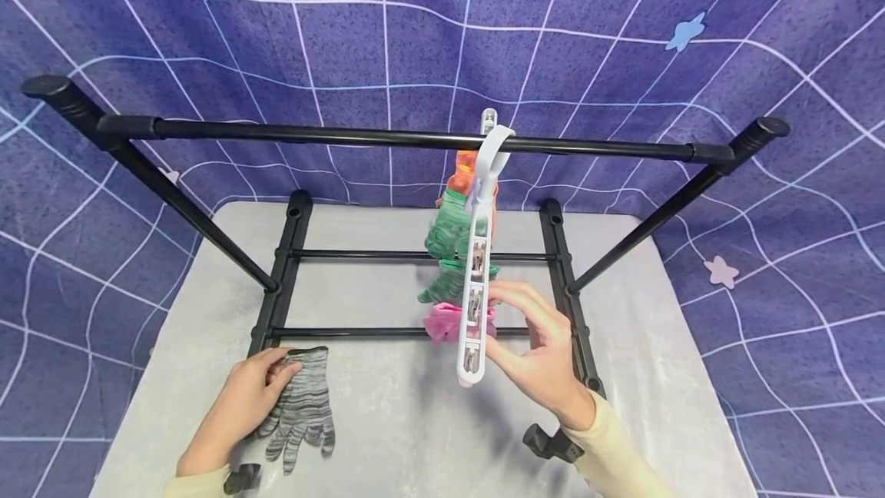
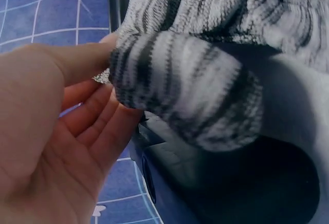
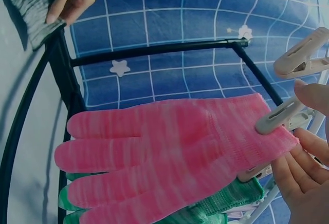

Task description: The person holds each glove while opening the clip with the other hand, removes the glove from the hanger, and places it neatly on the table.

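My left hand [image 1: 252,394] pinches the cuff edge of a grey and black striped glove [image 1: 307,390], whose fingers hang downward. In the left wrist view, one knitted finger of that glove [image 2: 185,90] droops close to the camera. A white clip hanger [image 1: 477,275] hangs by its hook from the black rail [image 1: 311,134]. My right hand [image 1: 546,348] is at its near part, thumb and fingers around a clip [image 3: 280,115] that bites the cuff of a pink glove [image 3: 175,147]. Another clip [image 3: 303,54] beside it holds nothing.
Green gloves [image 1: 452,225] and an orange glove [image 1: 462,175] hang farther back on the hanger. The black rack's uprights [image 1: 200,214] and base bars [image 1: 373,333] frame the grey tabletop [image 1: 387,421]. Behind stands a blue curtain [image 1: 346,44] with a grid and stars.
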{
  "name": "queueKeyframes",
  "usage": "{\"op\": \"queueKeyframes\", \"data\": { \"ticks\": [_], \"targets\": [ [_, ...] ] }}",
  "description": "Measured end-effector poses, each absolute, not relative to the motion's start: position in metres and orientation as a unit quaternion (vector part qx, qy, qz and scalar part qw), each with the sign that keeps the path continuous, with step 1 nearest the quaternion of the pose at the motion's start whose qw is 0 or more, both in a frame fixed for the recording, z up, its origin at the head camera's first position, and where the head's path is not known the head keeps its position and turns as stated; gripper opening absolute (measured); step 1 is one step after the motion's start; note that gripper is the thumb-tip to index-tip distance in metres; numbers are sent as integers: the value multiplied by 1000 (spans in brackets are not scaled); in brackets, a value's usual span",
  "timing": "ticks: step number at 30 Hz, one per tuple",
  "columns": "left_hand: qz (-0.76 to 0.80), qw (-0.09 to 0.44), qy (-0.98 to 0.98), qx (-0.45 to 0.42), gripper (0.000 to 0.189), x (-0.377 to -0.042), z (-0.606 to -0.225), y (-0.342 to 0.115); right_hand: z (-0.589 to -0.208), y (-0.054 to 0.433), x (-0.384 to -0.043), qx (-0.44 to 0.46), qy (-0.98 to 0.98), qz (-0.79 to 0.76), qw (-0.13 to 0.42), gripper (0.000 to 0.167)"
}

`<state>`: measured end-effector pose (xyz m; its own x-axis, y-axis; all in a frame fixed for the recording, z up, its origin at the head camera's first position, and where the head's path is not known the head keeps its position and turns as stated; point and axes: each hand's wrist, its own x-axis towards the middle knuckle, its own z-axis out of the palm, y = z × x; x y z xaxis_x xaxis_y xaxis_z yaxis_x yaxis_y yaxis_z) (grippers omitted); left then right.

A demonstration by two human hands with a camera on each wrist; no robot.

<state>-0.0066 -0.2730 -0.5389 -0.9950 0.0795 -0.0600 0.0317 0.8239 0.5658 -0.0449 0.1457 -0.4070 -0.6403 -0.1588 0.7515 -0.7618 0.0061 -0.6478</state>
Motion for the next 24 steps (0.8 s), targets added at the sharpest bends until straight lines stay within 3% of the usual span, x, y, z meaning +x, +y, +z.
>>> {"op": "queueKeyframes", "data": {
  "ticks": [6,24],
  "targets": [
    [265,9,964,12,39,-8,-542,-269,-404,143,-48,353,-665,611,245,52],
    [246,23,969,-9,38,-15,-549,-264,-403,143,-48,351,-663,620,231,47]
  ]
}}
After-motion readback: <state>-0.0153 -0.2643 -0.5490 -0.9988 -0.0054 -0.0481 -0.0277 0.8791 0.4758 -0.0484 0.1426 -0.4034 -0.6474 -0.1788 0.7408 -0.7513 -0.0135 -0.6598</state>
